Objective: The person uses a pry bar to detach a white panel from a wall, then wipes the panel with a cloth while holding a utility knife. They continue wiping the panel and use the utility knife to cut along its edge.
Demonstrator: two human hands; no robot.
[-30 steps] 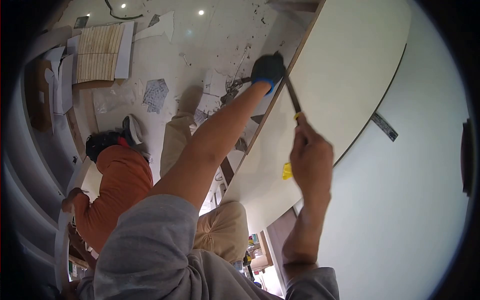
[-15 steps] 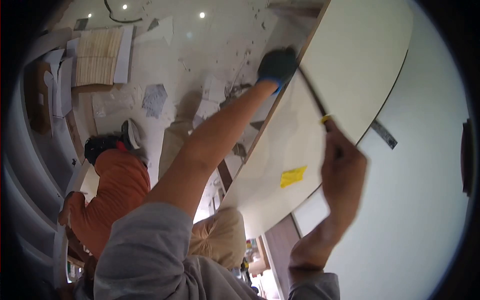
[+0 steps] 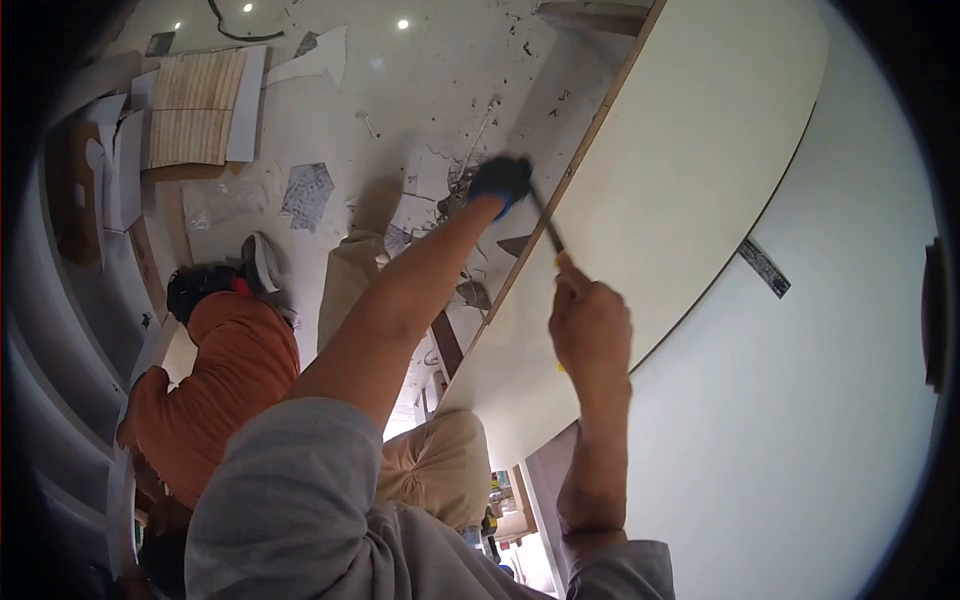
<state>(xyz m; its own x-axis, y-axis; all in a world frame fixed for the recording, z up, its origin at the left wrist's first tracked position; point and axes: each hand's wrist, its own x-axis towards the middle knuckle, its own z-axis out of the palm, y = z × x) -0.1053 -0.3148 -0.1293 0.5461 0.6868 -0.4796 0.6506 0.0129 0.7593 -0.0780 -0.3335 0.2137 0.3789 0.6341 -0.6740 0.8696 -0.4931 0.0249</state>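
Note:
My left hand [image 3: 500, 180], in a dark glove with a blue cuff, is closed round the far end of a long, thin, dark tool [image 3: 545, 218]. The bare fingers of my right hand [image 3: 590, 325] wrap round its handle, just below a yellow collar. The tool slants across the brown long edge [image 3: 570, 175] of a large cream panel [image 3: 690, 170]. My left hand is beyond that edge, over the floor, while my right hand is above the panel. A scrap of yellow [image 3: 561, 367] shows beside my right wrist, mostly hidden.
A co-worker in an orange top [image 3: 240, 345] bends down at the left, beside curved white shelves [image 3: 75, 340]. Light wooden strips [image 3: 195, 108] and an open carton [image 3: 120, 170] lie behind. Debris litters the floor [image 3: 400, 90]. A dark strip [image 3: 765, 268] sticks out at the panel's right edge.
Both hands and the tool have moved left; my left hand also came nearer to me, off the panel's edge. My right hand now covers most of the yellow piece.

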